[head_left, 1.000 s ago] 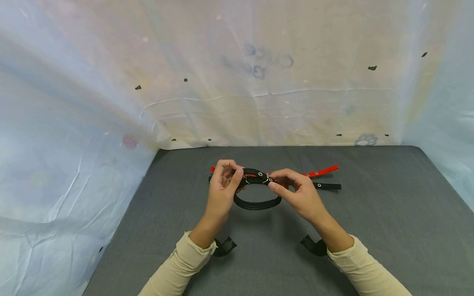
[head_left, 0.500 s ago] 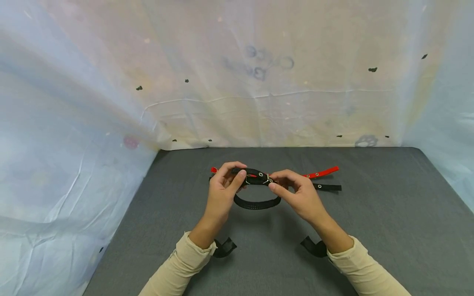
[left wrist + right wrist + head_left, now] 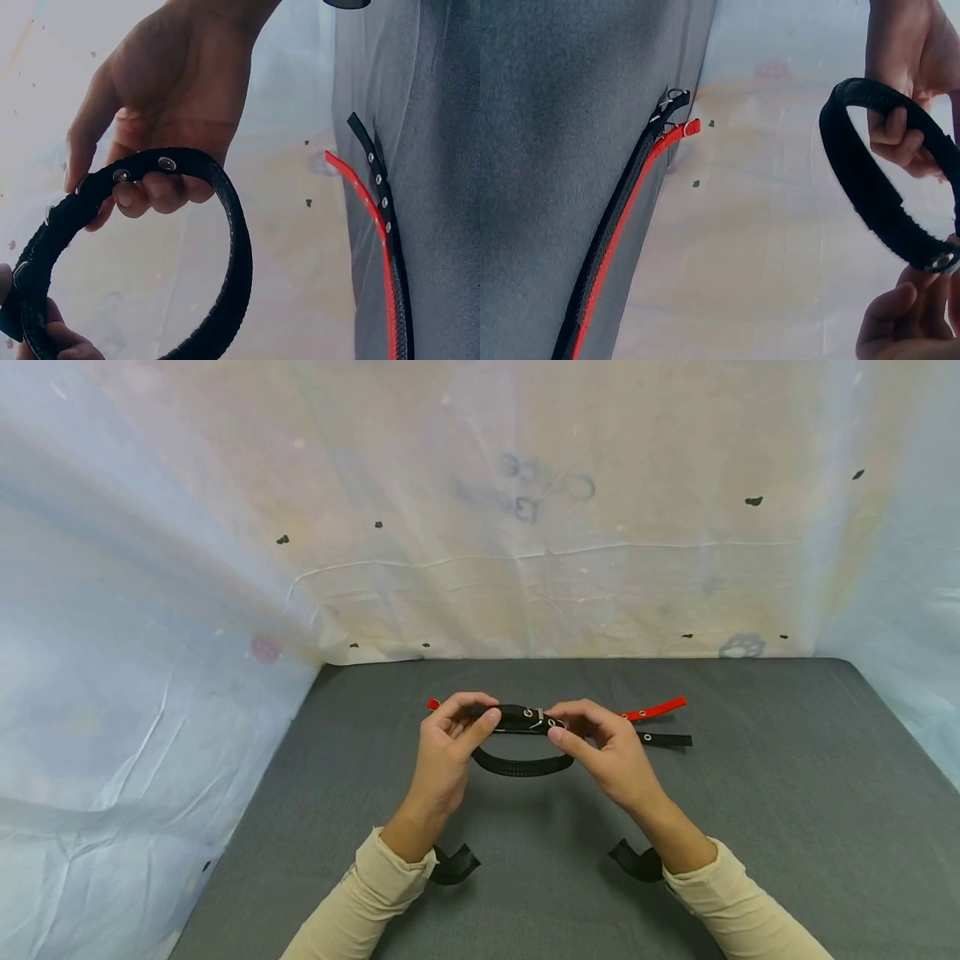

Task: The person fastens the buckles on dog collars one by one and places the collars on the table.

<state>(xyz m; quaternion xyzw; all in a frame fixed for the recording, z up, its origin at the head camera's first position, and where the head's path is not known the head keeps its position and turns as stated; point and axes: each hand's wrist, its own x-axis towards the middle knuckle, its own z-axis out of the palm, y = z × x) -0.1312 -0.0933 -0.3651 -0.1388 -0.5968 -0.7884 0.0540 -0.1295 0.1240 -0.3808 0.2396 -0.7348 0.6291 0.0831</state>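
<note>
Fastened into a ring, a black collar (image 3: 522, 767) with metal eyelets and a buckle is held up above the table between both hands. My left hand (image 3: 444, 758) pinches its upper band on the left, thumb in front and fingers behind. On the right, near the buckle and D-ring, my right hand (image 3: 611, 753) pinches the band between thumb and fingers. The eyelets on the overlapping strap (image 3: 142, 166) show in the left wrist view. From the right wrist view, the ring's woven side (image 3: 862, 180) is visible. Fingers partly cover the buckle.
Behind the hands, a red collar (image 3: 656, 708) and another black collar (image 3: 667, 740) lie stretched out side by side on the grey table (image 3: 787, 827). A pale patterned sheet (image 3: 540, 593) hangs behind it. Black straps (image 3: 453, 865) stick out by the wrists.
The collar's upper bands have closed together, so the gap between them is gone. My left fingers have moved over the top strap. Both hands stay in nearly the same place.
</note>
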